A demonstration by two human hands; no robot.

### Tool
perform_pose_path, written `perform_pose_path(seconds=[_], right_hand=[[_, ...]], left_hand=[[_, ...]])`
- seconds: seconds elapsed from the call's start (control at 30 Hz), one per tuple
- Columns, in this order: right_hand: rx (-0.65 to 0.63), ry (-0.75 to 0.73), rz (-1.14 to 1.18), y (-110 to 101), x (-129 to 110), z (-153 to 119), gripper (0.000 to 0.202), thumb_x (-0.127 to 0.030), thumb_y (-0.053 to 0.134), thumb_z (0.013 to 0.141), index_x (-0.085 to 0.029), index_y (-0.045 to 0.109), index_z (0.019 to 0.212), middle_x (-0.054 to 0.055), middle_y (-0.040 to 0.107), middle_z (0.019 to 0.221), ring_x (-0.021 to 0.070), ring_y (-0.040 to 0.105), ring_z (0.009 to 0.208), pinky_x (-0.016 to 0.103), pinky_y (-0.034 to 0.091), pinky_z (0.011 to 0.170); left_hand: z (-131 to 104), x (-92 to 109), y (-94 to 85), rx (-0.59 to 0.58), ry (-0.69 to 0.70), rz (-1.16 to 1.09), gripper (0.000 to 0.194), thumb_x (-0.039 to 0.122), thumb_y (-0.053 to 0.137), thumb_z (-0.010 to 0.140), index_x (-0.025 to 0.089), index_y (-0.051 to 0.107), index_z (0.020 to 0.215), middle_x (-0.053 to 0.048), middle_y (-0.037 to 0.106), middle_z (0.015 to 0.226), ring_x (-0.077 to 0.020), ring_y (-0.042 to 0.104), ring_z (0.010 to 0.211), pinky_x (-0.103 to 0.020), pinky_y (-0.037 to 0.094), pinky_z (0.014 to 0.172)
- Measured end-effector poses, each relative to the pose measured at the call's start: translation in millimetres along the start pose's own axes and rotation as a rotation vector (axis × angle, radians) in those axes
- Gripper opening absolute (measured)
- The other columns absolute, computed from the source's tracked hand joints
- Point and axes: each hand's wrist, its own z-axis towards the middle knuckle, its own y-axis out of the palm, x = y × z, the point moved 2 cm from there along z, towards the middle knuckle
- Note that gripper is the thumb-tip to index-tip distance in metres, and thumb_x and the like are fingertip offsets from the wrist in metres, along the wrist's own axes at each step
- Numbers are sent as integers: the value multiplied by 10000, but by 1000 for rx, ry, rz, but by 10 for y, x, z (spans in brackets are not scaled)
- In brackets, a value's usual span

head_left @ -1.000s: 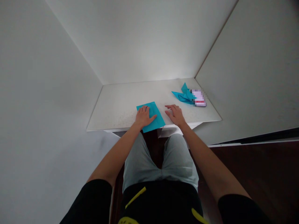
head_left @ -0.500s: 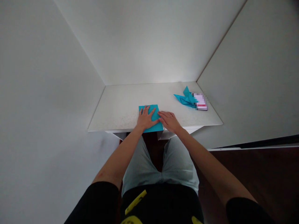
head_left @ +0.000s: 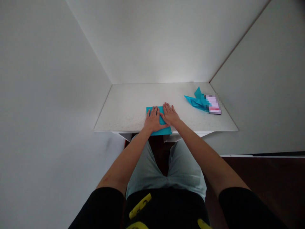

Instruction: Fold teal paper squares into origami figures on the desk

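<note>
A blue sheet of paper lies flat at the front edge of the white table, its near side sticking out a little past that edge. My left hand rests palm down on the sheet with fingers stretched out. At the sheet's right side, my right hand also lies flat, fingers extended forward and the thumb toward the left hand. Much of the paper is hidden under both hands. Neither hand grips anything.
A folded blue paper figure sits toward the right of the white table. Against it is a pinkish rectangular item, blurred by pixels. Walls enclose the table at the left and back, and a pale panel stands at the right.
My right hand has slid forward along the paper's right edge, its fingers now pointing away from me. The left hand stays pressed on the sheet. The whole view has shifted slightly.
</note>
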Motion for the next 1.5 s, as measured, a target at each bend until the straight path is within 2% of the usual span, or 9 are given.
perform_pose_path(seconds=[0.23, 0.5, 0.6, 0.73, 0.9, 1.03, 1.2, 1.33, 1.5], right_hand=[[-8, 55, -57, -90, -96, -27, 821, -524, 118, 1118, 5, 275, 1725, 210, 231, 1807, 325, 223, 1696, 586, 96, 1386], [-8, 98, -85, -126, -150, -31, 790, -502, 140, 1113, -34, 279, 1735, 187, 251, 1806, 316, 238, 1693, 603, 93, 1384], [35, 91, -85, -206, -222, -34, 747, -463, 205, 1115, -42, 330, 1719, 191, 291, 1795, 327, 258, 1686, 621, 90, 1380], [118, -46, -51, -354, -404, -149, 645, -371, 280, 1117, -72, 474, 1655, 199, 407, 1748, 343, 392, 1623, 631, 140, 1370], [32, -194, 35, -419, -432, -615, 573, -518, 329, 1149, -224, 677, 1496, 121, 622, 1606, 291, 601, 1457, 526, 377, 1293], [-41, -283, 21, -407, -171, -957, 901, -807, 543, 991, -169, 541, 1627, 170, 457, 1728, 359, 496, 1559, 557, 358, 1311], [-65, -276, -36, -394, 24, -1010, 1262, -913, 672, 823, -1, 419, 1658, 306, 365, 1734, 431, 361, 1630, 621, 258, 1346], [-25, -233, -35, -408, -69, -1004, 957, -725, 686, 941, -51, 525, 1601, 272, 436, 1711, 410, 431, 1595, 590, 321, 1323], [13, -237, 113, -406, -142, -1058, 496, -473, 506, 1102, -182, 672, 1468, 142, 598, 1626, 309, 577, 1487, 496, 460, 1234]], left_hand=[[-162, -15, 45, 20, 42, -22, 1170, 868, 437, 955, -28, 317, 1697, -277, 253, 1793, -386, 158, 1710, -532, 110, 1399], [-799, -63, 21, 11, 185, 11, 1318, 887, 609, 861, -58, 233, 1700, -339, 169, 1789, -428, 122, 1707, -572, 152, 1387], [-978, -74, -30, -26, 186, 69, 1137, 669, 698, 926, -19, 245, 1711, -305, 158, 1806, -403, 136, 1710, -541, 174, 1387], [-1061, -22, -98, -41, 93, 100, 781, 385, 577, 1035, 92, 332, 1717, -214, 257, 1811, -332, 242, 1697, -504, 245, 1370], [-1033, 19, -225, -30, 22, 68, 736, 415, 662, 999, 272, 446, 1688, -150, 453, 1731, -369, 452, 1566, -533, 379, 1279], [-937, -193, -335, -37, 79, 13, 851, 598, 809, 888, 296, 533, 1634, -144, 554, 1624, -373, 506, 1484, -521, 397, 1248], [-820, -484, -355, -21, 180, -77, 667, 529, 762, 962, 312, 605, 1573, -90, 550, 1667, -299, 452, 1581, -480, 355, 1298], [-829, -468, -289, 46, 119, -135, 453, 469, 679, 1034, 311, 708, 1458, -60, 655, 1574, -251, 559, 1501, -449, 404, 1270], [-826, -371, -250, 128, 3, -206, 341, 474, 636, 1068, 315, 777, 1334, -28, 754, 1435, -228, 659, 1358, -416, 454, 1210]])
